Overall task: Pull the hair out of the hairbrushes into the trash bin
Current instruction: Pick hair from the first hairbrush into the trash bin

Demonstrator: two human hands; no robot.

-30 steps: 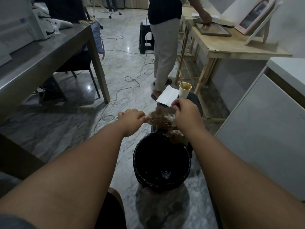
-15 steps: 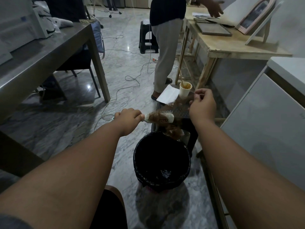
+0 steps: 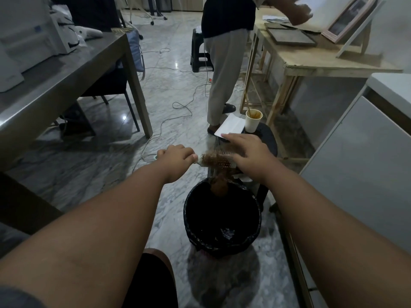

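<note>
Entry: pale round-bristled hairbrush (image 3: 222, 161), axis left-to-right over black-lined round trash bin (image 3: 186, 218), handle gripped in my left hand (image 3: 176, 158); my right hand (image 3: 250, 155), fingers straight, lies across its head, brown hair clump (image 3: 219, 186) hanging binward.

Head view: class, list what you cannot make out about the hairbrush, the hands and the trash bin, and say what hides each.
1. Handle of the hairbrush: head view, hidden inside the left hand grip.
2. Thumb and palm of the right hand: hidden under the hand's own back, so a pinch on hair cannot be told.
3. The hair clump: blurred; attached to the bristles or loose, unclear.
4. Inside of the trash bin: too dark to see.
</note>
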